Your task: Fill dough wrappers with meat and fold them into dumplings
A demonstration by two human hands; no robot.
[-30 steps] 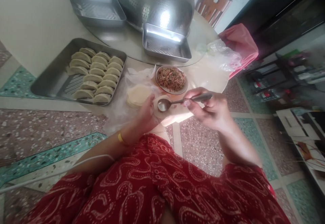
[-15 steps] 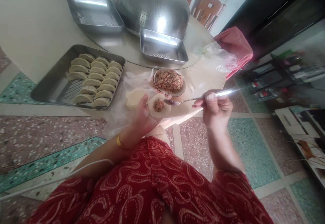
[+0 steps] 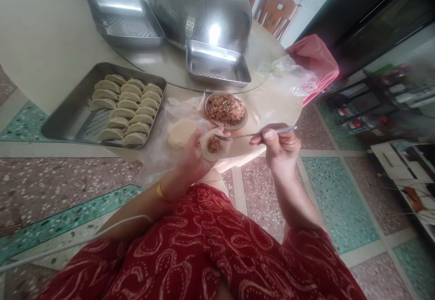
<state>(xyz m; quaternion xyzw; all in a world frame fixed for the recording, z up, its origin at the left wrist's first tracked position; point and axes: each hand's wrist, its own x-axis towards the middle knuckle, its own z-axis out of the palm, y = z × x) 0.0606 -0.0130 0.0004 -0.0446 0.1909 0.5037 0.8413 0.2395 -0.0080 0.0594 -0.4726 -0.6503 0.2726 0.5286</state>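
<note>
Two hands worked close together: the left hand (image 3: 192, 157) cupped a wrapper (image 3: 212, 146) flat so its filling stayed centred, while the right hand (image 3: 280, 143) pinched a spoon (image 3: 253, 134) whose tip touched it, a bowl (image 3: 226, 109) just beyond both.

Folded dumplings (image 3: 126, 108): about fifteen, in three rows on one metal tray (image 3: 64, 118). Metal trays without dumplings (image 3: 127, 19): two. Perforated steel colander (image 3: 200, 5): one. Bowl of minced filling (image 3: 226, 109): one. Stack of round wrappers (image 3: 179, 133): one; single wrapper with filling (image 3: 213, 146): one. Spoon (image 3: 258, 133): one. Hands: two, left hand (image 3: 192, 159) and right hand (image 3: 280, 148).
</note>
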